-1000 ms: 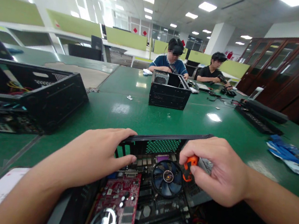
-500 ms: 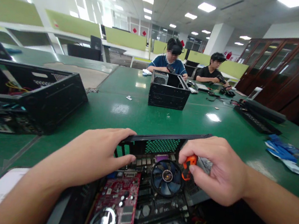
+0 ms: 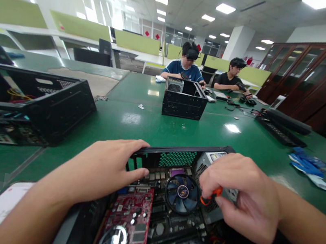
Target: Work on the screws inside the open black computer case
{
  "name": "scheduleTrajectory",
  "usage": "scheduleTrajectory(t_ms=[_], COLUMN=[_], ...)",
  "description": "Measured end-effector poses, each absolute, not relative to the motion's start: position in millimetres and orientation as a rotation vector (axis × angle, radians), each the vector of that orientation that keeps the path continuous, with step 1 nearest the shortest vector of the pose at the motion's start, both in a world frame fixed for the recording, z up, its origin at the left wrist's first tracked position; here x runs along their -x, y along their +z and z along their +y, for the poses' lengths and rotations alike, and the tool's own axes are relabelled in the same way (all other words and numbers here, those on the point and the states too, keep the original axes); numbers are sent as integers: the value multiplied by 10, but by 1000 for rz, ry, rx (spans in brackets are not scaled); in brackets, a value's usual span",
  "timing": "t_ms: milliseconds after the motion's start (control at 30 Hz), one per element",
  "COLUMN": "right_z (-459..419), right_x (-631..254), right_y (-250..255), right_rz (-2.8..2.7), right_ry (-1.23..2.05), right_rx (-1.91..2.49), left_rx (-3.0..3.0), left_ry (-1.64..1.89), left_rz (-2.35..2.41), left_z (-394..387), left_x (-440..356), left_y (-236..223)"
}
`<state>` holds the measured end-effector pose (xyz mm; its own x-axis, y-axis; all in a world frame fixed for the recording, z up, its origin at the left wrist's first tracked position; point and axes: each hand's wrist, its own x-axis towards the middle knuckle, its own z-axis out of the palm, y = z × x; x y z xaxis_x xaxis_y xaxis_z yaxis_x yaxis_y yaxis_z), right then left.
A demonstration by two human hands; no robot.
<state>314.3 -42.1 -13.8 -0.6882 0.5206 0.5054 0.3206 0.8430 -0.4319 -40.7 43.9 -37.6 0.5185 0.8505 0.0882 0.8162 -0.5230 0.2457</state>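
A green worktop (image 3: 120, 119) spreads across a bright office, with low yellow-green partitions (image 3: 137, 41) behind it. At the left stands an open black case (image 3: 59, 114) with yellow and red wires inside, and below it, partly pixelated, lies a sheet of paper (image 3: 2, 208). The left hand (image 3: 93, 169) is on the near case (image 3: 174, 147), its fingers over the top rim and its thumb inside, so the grip clasps the back panel. Inside that case, a red circuit board (image 3: 128, 211) with a silver ring sits left of a dark round fan (image 3: 182, 193). Farther back, a small black case (image 3: 184, 104) stands before a person (image 3: 184, 67) in blue. The right hand (image 3: 244, 192) pinches an orange-and-black tool (image 3: 212, 195) between thumb and bent fingers, just right of the fan and in front of the silver power supply (image 3: 202, 163); the tool's tip cannot be made out. Beyond this hand sits another person (image 3: 232, 77) in black, near cables and small parts. Farther right are a long black panel (image 3: 279, 130), blue and white gloves (image 3: 310, 166) and a dark wooden cabinet (image 3: 312, 75).
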Motion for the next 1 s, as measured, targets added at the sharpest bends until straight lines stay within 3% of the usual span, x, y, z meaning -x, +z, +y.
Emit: scheduleTrajectory(t_ms=[333, 1000], right_z=[-344, -358], right_x=[-3162, -3102], right_y=[-134, -221], right_rz=[-2403, -2386], right_ry=[234, 296], right_rx=[704, 459], left_rx=[-2594, -2557], left_ry=[288, 238], left_rz=[1424, 1447], left_z=[440, 416], left_x=[411, 375], left_y=[-378, -346])
